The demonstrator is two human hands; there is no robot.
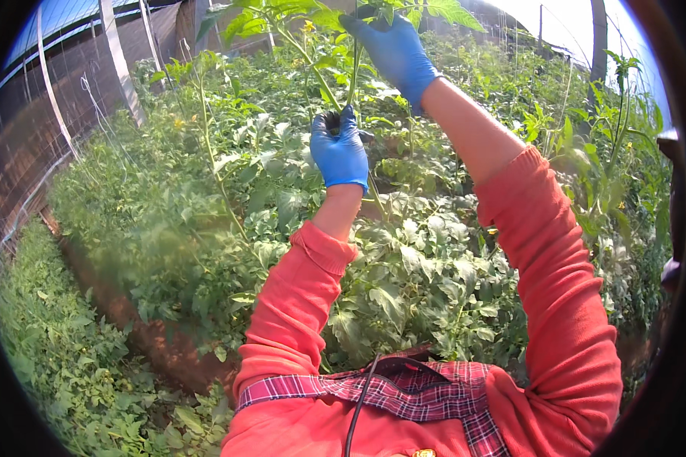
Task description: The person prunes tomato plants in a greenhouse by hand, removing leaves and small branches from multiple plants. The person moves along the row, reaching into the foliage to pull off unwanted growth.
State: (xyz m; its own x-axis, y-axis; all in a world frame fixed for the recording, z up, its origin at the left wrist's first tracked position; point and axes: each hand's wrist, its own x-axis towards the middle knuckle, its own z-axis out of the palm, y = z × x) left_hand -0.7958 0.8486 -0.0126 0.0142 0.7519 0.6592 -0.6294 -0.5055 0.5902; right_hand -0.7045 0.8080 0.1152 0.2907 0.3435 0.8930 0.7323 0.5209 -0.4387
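My left hand [340, 147], in a blue glove with darkened fingertips, grips a green tomato plant stem [322, 83] just below a fork. Higher up and to the right, my right hand [393, 54], gloved in blue too, has its fingers closed around the upper part of the upright shoot, where a thin dark string or stem runs; its fingertips are partly hidden by leaves. Tomato leaves [454, 12] spread beside this hand, and a yellow flower [308, 26] sits on the left branch.
Dense tomato plants [411, 257] surround me. A tall bare-stemmed plant [208, 131] rises at left. A brown soil path [148, 337] runs at lower left. Pale posts [120, 63] and hanging strings stand before a dark side wall. Another post [598, 45] is at right.
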